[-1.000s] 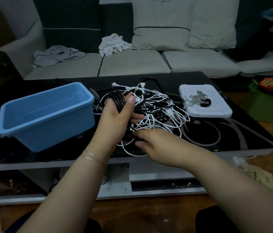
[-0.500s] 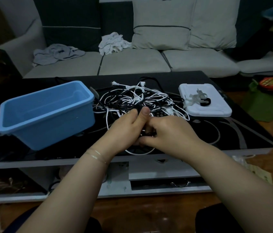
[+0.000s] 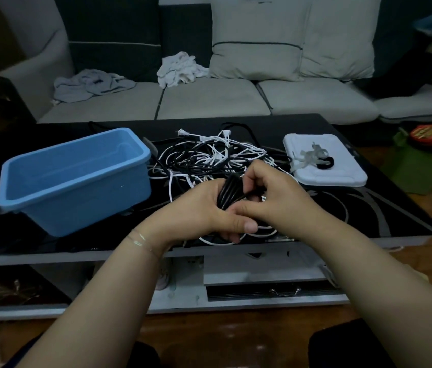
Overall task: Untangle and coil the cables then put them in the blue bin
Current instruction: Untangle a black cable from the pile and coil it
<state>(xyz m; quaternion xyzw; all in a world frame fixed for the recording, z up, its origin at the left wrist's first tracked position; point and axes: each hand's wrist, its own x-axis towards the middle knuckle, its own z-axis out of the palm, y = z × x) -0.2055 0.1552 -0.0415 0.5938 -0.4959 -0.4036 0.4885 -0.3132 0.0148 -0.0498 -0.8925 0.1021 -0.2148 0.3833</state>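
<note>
A tangle of black and white cables (image 3: 209,158) lies in the middle of the black glass table (image 3: 369,208). In front of it my left hand (image 3: 196,208) grips a bundle of black cable loops (image 3: 229,192). My right hand (image 3: 273,195) curls over the top of the same bundle and pinches it, touching my left hand. The blue bin (image 3: 74,176) stands on the table's left side, and nothing shows inside it. A white cable loop (image 3: 220,243) trails under my hands near the front edge.
A white lid (image 3: 342,176) with cable ties and a black band on it lies right of the tangle. A grey sofa (image 3: 209,99) with cushions and crumpled clothes stands behind the table. Green and red items (image 3: 427,144) sit on the floor at right.
My left hand came down from above the pile with the black loops to the table's near side. My right hand rose to meet it and closed over the bundle.
</note>
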